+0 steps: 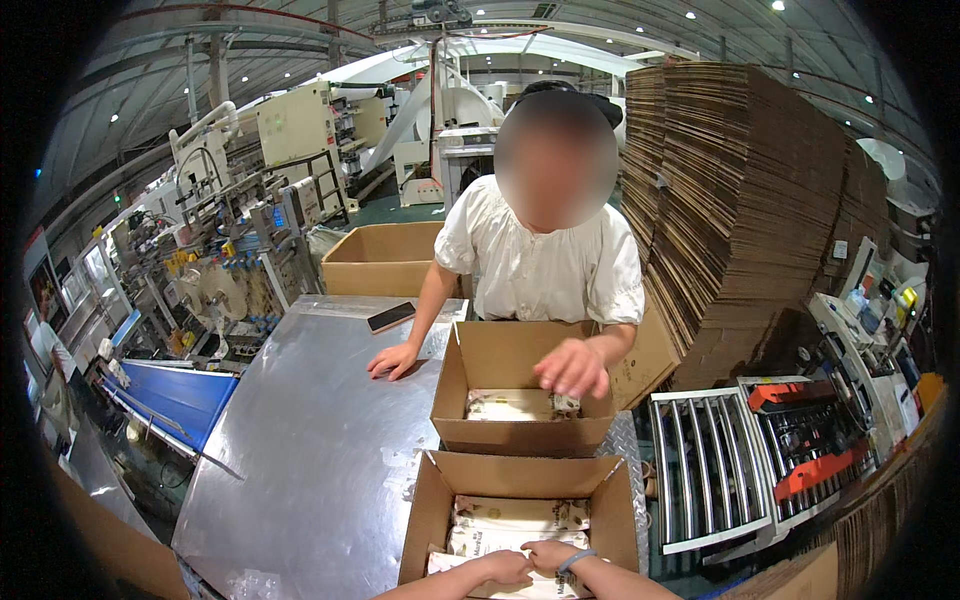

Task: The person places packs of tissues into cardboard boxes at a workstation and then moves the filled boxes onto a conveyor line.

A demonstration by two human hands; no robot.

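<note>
1. The stack of flattened cardboard (790,190) leans at 2 o'clock in the view.
2. The metal table (310,420) spreads from the centre toward 8 o'clock, grey and scuffed.
3. A co-worker (545,270) in a white top stands toward 12 o'clock, the face blurred out; 1 hand rests on the table, the other hangs over the far carton.
4. The near carton (520,472), plain brown and open, sits at 6 o'clock; its near side is cut off by the lower edge and covered by the forearms.
5. The far carton (520,437) stands just beyond it, toward its 12 o'clock, with similar packs partly hidden by its front wall.
6. The packs (521,513) lie flat inside the near carton, in at least 3 rows: cream, oblong, slightly glossy wrappers with dark print and brown patterned patches. The nearest are partly under the hands, and anything beneath the visible layer is hidden.
7. The left hand (508,567) and right hand (549,556) meet over the nearest packs, fingers bent and close together; I cannot tell how far open either grip is, or whether it has hold of a pack.
8. A blue-grey wristband (577,560) circles the right wrist.
</note>
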